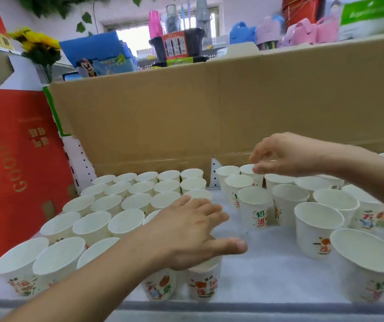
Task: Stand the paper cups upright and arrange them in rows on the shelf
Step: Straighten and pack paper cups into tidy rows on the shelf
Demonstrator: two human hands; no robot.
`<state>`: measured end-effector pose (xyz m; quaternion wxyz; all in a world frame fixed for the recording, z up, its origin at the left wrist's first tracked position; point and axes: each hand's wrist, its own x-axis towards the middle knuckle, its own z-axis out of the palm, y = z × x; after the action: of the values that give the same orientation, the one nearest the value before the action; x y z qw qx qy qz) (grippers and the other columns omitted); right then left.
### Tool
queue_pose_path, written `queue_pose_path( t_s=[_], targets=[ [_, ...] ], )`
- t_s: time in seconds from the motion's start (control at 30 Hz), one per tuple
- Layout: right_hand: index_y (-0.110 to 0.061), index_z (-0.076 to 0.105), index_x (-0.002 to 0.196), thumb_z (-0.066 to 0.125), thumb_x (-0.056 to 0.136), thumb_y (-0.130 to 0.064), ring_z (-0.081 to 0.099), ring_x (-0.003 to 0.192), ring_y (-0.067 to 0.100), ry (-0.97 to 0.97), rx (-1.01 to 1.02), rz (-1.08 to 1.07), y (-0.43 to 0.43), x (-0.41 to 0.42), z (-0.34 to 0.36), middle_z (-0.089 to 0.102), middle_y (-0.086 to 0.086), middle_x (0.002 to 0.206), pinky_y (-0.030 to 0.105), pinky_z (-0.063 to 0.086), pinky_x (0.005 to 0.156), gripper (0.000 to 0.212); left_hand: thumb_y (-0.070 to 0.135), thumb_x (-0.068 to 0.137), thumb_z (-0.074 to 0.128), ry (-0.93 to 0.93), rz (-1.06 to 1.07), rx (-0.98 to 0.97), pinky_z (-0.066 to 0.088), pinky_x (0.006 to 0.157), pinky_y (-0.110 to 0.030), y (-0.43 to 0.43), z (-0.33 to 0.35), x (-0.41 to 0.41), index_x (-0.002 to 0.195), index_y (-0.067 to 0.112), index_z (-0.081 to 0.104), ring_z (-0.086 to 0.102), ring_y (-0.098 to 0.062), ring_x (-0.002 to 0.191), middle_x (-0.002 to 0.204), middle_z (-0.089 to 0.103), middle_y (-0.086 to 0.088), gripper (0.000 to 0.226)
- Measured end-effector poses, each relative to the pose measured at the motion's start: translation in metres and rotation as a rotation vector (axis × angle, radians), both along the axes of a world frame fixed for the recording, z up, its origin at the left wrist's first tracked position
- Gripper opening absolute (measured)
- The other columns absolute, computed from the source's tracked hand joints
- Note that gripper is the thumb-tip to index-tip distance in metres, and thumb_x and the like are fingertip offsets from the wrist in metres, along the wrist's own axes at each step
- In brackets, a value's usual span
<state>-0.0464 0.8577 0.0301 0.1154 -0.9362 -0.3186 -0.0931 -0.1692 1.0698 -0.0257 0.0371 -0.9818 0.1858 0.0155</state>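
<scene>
Paper cups [126, 220] stand upright on a white shelf [267, 263], mouths up, every visible interior white and empty. To the left they form a tight block of rows, rim against rim, running from the front edge back to the foot of a brown cardboard box [186, 112]. To the right a looser group [316, 228] stands more widely spaced, with printed red and green characters on the walls; a bare strip of shelf separates the two groups.

The left hand [186, 231] lies palm-down over the front right corner of the block, its grip wide, fingers straight and spread, thumb out over the bare strip; a printed cup [203, 284] stands directly beneath the palm.

The right hand [288, 154] hangs above the far row of the looser group, fingers curled downward, thumb tip at the rim of a back-row cup [248, 169]. Motion blur hides whether this grip actually pinches the rim.

A red gift carton [12, 159] leans at the left end of the shelf.
</scene>
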Motion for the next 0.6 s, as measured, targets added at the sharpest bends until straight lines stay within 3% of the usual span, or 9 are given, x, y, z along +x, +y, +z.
queue_pose_path(
  t_s=[0.07, 0.13, 0.27, 0.33, 0.43, 0.53, 0.6],
  targets=[
    [-0.029, 0.07, 0.098, 0.062, 0.091, -0.035, 0.062, 0.088, 0.002, 0.048, -0.023, 0.004, 0.008, 0.014, 0.003, 0.065, -0.019, 0.092, 0.029, 0.052, 0.083, 0.012, 0.079, 0.078, 0.016, 0.009, -0.011, -0.064, 0.018, 0.117, -0.034, 0.009, 0.014, 0.015, 0.146, 0.034, 0.034, 0.023, -0.007, 0.141, 0.153, 0.03, 0.015, 0.083],
    [-0.028, 0.071, 0.099, 0.061, 0.092, -0.027, 0.063, 0.085, 0.003, 0.083, -0.033, -0.007, 0.016, 0.032, 0.001, 0.065, -0.018, 0.089, 0.031, 0.055, 0.081, 0.012, 0.071, 0.088, 0.026, -0.048, -0.015, -0.104, 0.031, 0.109, -0.038, 0.023, 0.028, 0.042, 0.138, 0.032, 0.046, 0.037, -0.012, 0.133, 0.144, 0.044, 0.013, 0.067],
    [-0.024, 0.071, 0.111, 0.059, 0.089, -0.015, 0.064, 0.095, 0.014, 0.076, -0.156, -0.103, 0.026, 0.07, -0.013, 0.07, -0.009, 0.104, 0.029, 0.052, 0.087, 0.027, 0.04, 0.098, 0.046, -0.094, -0.002, -0.217, 0.045, 0.098, -0.038, 0.041, 0.038, 0.113, 0.125, 0.025, 0.061, 0.055, -0.015, 0.116, 0.129, 0.061, 0.007, 0.034],
    [-0.023, 0.072, 0.109, 0.06, 0.087, -0.015, 0.063, 0.094, 0.017, 0.092, -0.201, -0.128, 0.026, 0.088, -0.022, 0.07, -0.006, 0.104, 0.025, 0.049, 0.08, 0.026, 0.031, 0.098, 0.05, -0.078, -0.004, -0.24, 0.046, 0.098, -0.034, 0.035, 0.033, 0.149, 0.122, 0.023, 0.064, 0.059, -0.018, 0.114, 0.125, 0.064, 0.003, 0.03],
    [-0.02, 0.074, 0.094, 0.061, 0.086, -0.018, 0.063, 0.082, 0.022, 0.097, -0.168, -0.087, 0.027, 0.108, -0.029, 0.069, -0.004, 0.086, 0.035, 0.052, 0.071, 0.016, 0.033, 0.094, 0.054, -0.086, 0.01, -0.143, 0.044, 0.1, -0.035, 0.016, 0.021, 0.192, 0.124, 0.03, 0.062, 0.057, -0.022, 0.117, 0.13, 0.061, 0.005, 0.031],
    [-0.03, 0.074, 0.091, 0.063, 0.088, -0.026, 0.06, 0.076, 0.01, 0.18, -0.057, 0.039, 0.033, 0.106, -0.031, 0.067, -0.016, 0.079, 0.03, 0.049, 0.068, 0.012, 0.031, 0.094, 0.057, -0.137, -0.038, -0.013, 0.039, 0.099, -0.033, 0.003, 0.013, 0.215, 0.125, 0.031, 0.062, 0.055, -0.016, 0.119, 0.128, 0.062, 0.01, 0.032],
    [-0.033, 0.072, 0.082, 0.061, 0.088, -0.033, 0.056, 0.069, 0.01, 0.268, -0.096, 0.091, 0.036, 0.101, -0.033, 0.066, -0.012, 0.076, 0.033, 0.047, 0.066, 0.012, 0.031, 0.091, 0.059, -0.19, -0.076, -0.009, 0.035, 0.093, -0.031, 0.0, 0.008, 0.222, 0.118, 0.032, 0.065, 0.056, -0.014, 0.114, 0.12, 0.066, 0.012, 0.028]
  ],
)
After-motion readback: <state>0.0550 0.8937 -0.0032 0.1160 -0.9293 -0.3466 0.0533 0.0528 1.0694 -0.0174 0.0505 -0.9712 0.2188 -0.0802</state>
